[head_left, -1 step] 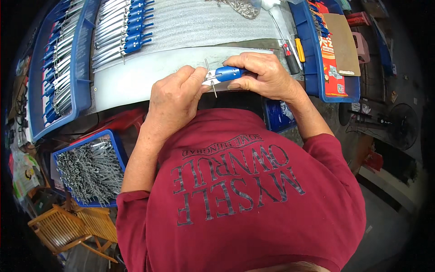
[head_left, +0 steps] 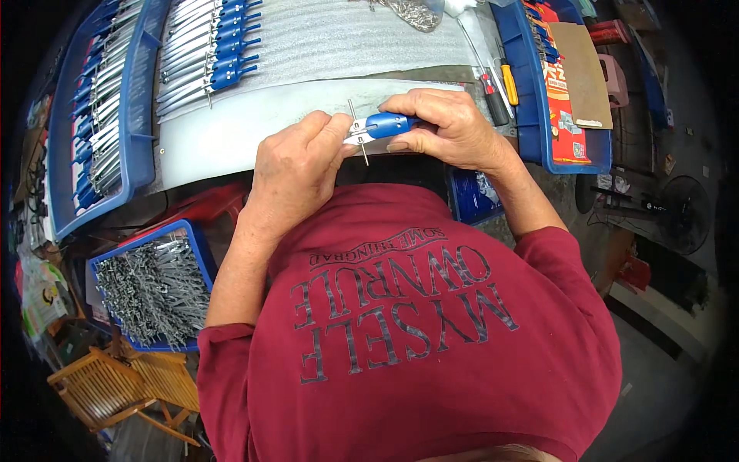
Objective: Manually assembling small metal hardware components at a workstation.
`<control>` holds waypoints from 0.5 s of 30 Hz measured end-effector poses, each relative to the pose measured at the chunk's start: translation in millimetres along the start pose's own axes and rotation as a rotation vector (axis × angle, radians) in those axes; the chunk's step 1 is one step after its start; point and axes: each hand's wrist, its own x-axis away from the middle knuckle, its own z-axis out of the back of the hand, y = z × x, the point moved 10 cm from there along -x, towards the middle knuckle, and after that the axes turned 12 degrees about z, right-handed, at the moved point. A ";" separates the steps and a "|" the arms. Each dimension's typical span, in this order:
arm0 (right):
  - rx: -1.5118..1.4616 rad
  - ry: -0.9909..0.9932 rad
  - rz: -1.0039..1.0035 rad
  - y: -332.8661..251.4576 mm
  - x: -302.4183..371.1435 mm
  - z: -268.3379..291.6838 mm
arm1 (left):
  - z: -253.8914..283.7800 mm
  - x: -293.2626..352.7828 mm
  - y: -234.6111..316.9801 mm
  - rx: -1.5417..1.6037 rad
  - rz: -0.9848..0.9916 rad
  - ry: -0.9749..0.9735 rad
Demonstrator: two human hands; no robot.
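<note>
Over the near edge of the work surface, both hands hold a blue-handled metal tool (head_left: 387, 125) lying roughly crosswise. My left hand (head_left: 296, 162) is closed around its metal end, hiding most of that part. My right hand (head_left: 450, 129) pinches the blue end between thumb and fingers. Between the hands, a thin metal pin (head_left: 366, 154) sticks out on both sides of the tool's pale metal joint. Similar blue-handled tools (head_left: 223, 75) lie in a row at the back left, blue ends to the right.
A blue tray (head_left: 138, 146) of such tools stands left. Lower left, a blue bin (head_left: 202, 254) holds many metal parts. Right are a yellow-handled screwdriver (head_left: 509, 85), a red-and-black-handled screwdriver (head_left: 493, 100) and another blue tray (head_left: 531, 131). A bag of small metal pieces (head_left: 419, 14) lies at the back.
</note>
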 end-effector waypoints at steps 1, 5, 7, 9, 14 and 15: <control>-0.002 -0.001 -0.001 -0.2 0.3 -0.8 | -0.1 0.5 0.5 0.005 -0.013 0.000; 0.030 0.023 0.072 -7.2 -1.5 1.0 | -1.7 -0.5 2.3 -0.024 -0.035 -0.017; 0.066 0.028 0.104 -10.0 -1.4 1.8 | -2.0 0.7 5.2 -0.044 -0.035 -0.027; 0.032 -0.003 0.106 -9.7 0.2 -1.9 | -4.7 1.7 6.5 -0.063 -0.037 -0.037; 0.064 0.018 0.105 -10.7 3.0 -2.8 | -6.5 3.1 5.4 -0.044 -0.025 -0.034; 0.078 0.008 0.097 -11.1 3.5 -3.2 | -6.9 3.0 5.0 -0.044 -0.024 -0.035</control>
